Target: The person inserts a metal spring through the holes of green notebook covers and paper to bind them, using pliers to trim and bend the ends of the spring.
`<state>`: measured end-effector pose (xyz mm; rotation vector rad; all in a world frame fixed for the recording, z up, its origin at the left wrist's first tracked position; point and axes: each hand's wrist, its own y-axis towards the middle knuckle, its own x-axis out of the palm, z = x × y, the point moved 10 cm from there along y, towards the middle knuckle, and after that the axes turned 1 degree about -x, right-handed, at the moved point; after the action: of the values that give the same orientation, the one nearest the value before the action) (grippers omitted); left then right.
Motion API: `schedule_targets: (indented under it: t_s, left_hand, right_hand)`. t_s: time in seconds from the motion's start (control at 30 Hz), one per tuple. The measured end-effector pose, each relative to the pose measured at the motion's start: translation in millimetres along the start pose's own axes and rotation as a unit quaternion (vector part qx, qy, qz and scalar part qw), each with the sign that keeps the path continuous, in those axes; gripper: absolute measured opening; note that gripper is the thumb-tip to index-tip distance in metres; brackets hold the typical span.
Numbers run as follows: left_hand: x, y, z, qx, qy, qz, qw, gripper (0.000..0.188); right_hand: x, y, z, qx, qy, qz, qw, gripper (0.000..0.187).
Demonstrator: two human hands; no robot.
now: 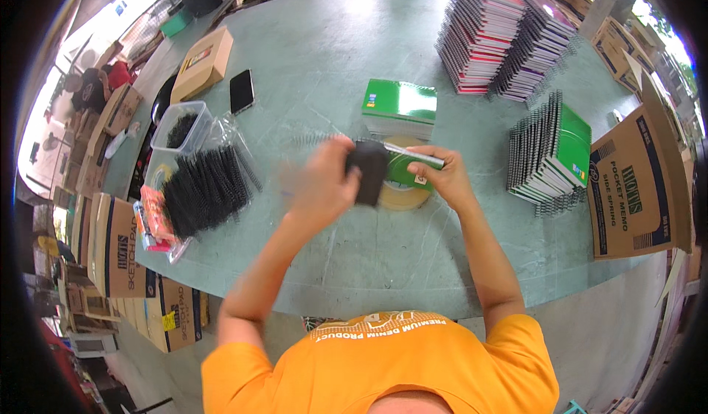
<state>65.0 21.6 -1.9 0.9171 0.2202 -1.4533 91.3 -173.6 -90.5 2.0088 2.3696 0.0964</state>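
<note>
A small green-covered notebook (408,172) is tilted in my right hand (448,179), the fingers closed on its right end. My left hand (324,184), smeared by motion, is at the left side of a dark, blurred block-shaped thing (369,172); whether it grips this is unclear. A thin wire coil (304,141) stretches out to the left of that hand. Beneath the notebook, a tan round thing (404,198) shows in part. Just beyond lies a stack of green notebooks (399,99), with no coils visible on it.
Black plastic coils (208,191) lie in a heap at left, by a clear tub (179,128). A phone (241,91) and a tan box (203,63) lie farther back. Coil-bound notebooks (549,152) stand at right beside an open carton (634,185); tall notebook stacks (487,34) rise behind.
</note>
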Motion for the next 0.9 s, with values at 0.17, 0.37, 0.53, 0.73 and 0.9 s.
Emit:
schedule_targets:
  t_s: [0.17, 0.37, 0.53, 0.73, 0.9]
  left_hand:
    - [-43.1, 12.0, 33.6, 0.103, 0.029, 0.100, 0.989, 0.039]
    - [15.6, -1.3, 31.0, 0.116, 0.046, -0.087, 0.988, 0.038]
    - [17.0, 7.4, 31.5, 0.131, 0.028, -0.034, 0.990, 0.033]
    - [-21.8, 22.9, 52.6, 0.166, -0.020, 0.133, 0.977, 0.037]
    - [12.5, 21.4, 54.0, 0.146, -0.031, 0.002, 0.989, 0.037]
  right_hand:
    - [-2.3, -1.0, -10.2, -0.040, -0.004, 0.004, 0.999, 0.023]
    - [-2.5, 1.1, -18.2, -0.074, -0.035, -0.010, 0.997, 0.021]
    - [-1.3, -5.6, -9.0, -0.032, -0.041, -0.010, 0.999, 0.022]
    - [3.4, -8.0, -0.3, -0.019, -0.061, -0.041, 0.997, 0.028]
    - [0.7, -10.1, -2.8, -0.025, -0.064, -0.053, 0.996, 0.032]
